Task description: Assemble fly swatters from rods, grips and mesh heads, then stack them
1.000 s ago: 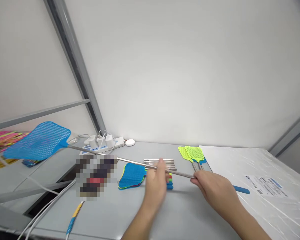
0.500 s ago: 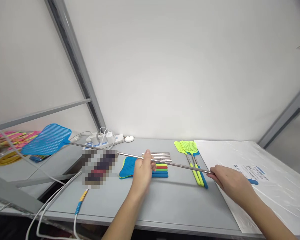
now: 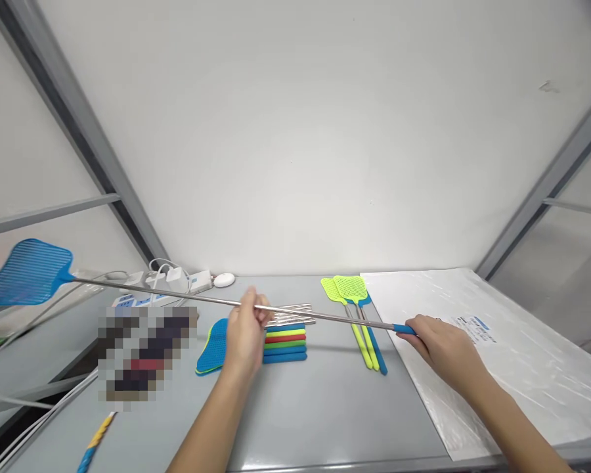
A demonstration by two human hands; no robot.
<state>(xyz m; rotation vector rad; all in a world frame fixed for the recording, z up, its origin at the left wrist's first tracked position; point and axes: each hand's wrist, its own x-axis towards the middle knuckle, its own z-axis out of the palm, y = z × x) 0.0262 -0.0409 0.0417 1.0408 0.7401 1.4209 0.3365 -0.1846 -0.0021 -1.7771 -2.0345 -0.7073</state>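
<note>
- Right hand (image 3: 446, 351) has shifted back onto grip (image 3: 404, 329) of blue swatter (image 3: 197, 297); fingers wrapped round it.
- Left hand (image 3: 243, 335): fingers curled round shaft (image 3: 335, 318).
- Swatter spans above table (image 3: 345, 414), head (image 3: 29, 270) at left.

The person's left hand (image 3: 243, 335), at lower centre, closed around the metal shaft of a long blue fly swatter (image 3: 32, 270), whose mesh head reached the left edge of the frame. The right hand (image 3: 438, 345), right of centre, gripped its blue handle. Below the shaft, near the centre, lay a row of coloured handles (image 3: 285, 339). Two yellow-green swatters (image 3: 353, 289) overlapped right of centre, with a blue swatter (image 3: 377, 348) alongside. A power strip (image 3: 200, 284) sat at left, a white wrapped sheet (image 3: 512, 374) at lower right.
</note>
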